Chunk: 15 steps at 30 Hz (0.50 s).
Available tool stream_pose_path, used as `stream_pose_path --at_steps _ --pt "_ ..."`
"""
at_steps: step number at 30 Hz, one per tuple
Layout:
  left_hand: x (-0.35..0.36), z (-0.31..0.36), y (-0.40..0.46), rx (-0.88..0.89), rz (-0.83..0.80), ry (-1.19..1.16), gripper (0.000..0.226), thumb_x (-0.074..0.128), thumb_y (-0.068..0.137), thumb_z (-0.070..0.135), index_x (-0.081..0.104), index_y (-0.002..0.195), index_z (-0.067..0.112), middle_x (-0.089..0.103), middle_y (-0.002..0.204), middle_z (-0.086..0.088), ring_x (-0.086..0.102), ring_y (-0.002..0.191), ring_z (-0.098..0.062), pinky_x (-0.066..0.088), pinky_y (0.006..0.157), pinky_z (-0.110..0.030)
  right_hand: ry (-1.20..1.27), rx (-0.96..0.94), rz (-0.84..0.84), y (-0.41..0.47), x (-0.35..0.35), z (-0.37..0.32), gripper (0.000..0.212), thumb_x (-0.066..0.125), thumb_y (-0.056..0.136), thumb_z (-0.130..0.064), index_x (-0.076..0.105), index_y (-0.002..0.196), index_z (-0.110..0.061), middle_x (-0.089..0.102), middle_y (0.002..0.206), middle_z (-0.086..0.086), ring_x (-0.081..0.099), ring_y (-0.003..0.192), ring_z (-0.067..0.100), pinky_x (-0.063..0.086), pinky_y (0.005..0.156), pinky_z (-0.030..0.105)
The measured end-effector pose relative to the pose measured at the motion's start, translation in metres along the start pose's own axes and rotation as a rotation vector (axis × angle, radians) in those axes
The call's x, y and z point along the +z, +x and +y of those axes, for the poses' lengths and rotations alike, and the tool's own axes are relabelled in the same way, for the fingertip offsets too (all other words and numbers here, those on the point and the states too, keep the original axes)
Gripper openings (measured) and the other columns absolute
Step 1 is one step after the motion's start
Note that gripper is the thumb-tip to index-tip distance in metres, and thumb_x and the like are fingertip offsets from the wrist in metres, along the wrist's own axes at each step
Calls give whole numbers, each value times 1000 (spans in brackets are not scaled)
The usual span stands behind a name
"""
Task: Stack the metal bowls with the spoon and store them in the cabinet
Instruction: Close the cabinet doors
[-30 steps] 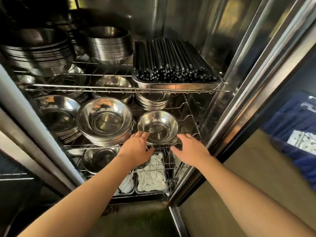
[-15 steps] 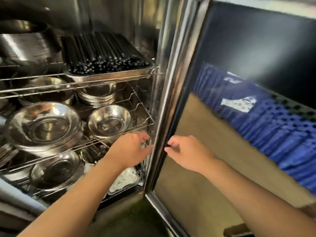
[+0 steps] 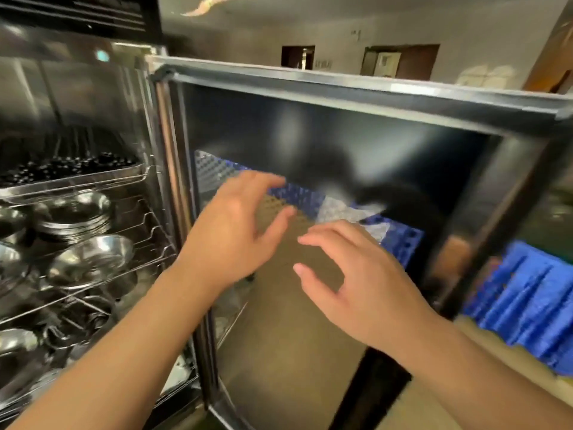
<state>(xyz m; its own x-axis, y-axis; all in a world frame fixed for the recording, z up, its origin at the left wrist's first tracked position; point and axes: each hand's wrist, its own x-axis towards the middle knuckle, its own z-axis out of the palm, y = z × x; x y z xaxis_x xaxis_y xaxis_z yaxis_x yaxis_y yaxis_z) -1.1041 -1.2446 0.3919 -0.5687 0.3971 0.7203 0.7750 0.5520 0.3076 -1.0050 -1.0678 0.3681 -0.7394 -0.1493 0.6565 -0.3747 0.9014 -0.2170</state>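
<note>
The steel cabinet [image 3: 77,97] stands open at the left, its wire shelves full of metal bowls. A small shiny bowl [image 3: 90,259] lies on the middle shelf near the front, with a stack of bowls [image 3: 74,212] behind it. My left hand [image 3: 235,231] and my right hand [image 3: 356,274] are both out of the cabinet, raised in front of the open glass door [image 3: 387,169]. Each hand is empty with its fingers spread. No spoon is visible clearly.
A tray of black chopsticks [image 3: 68,169] fills the upper shelf. The door's steel frame [image 3: 341,85] swings out to the right. Blue plastic crates [image 3: 533,305] stand low at the right. Doorways show on the far wall.
Both hands have drawn back from the small bowl on the middle shelf and come out in front of the door. My view has turned right and upward.
</note>
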Motion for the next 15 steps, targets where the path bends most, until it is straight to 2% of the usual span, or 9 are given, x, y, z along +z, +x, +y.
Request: stream_pose_path --at_steps 3,6,11,13,15 --pt "11 68 23 90 148 -6 47 62 96 30 55 135 4 59 128 -11 56 119 -26 40 106 -33 -15 -78 123 -34 -52 23 32 69 93 -32 71 120 -15 64 122 -2 62 116 19 44 104 24" --pt "18 117 38 173 238 -11 54 57 99 34 49 141 1 53 139 -14 48 131 -27 34 113 -35 22 -116 197 -58 -85 38 33 69 93 -29 69 122 -13 61 126 -1 60 119 16 39 108 16" --pt "32 177 53 182 210 51 79 52 95 59 34 154 9 33 160 -11 21 153 -28 24 122 -48 61 -146 287 -82 -110 65 28 66 94 -25 72 117 -10 62 125 3 61 119 16 42 109 20" --pt "37 193 59 159 183 113 89 53 89 70 33 155 15 33 161 -5 21 154 -25 28 117 -60 58 -117 319 -83 -112 76 27 67 93 -22 72 114 -6 62 124 9 61 119 20 43 110 23" --pt "39 207 63 111 173 168 90 55 82 76 38 151 20 40 154 0 29 149 -22 32 111 -67 53 -67 314 -83 -112 86 27 67 92 -18 70 116 -6 56 128 8 59 123 21 43 110 22"
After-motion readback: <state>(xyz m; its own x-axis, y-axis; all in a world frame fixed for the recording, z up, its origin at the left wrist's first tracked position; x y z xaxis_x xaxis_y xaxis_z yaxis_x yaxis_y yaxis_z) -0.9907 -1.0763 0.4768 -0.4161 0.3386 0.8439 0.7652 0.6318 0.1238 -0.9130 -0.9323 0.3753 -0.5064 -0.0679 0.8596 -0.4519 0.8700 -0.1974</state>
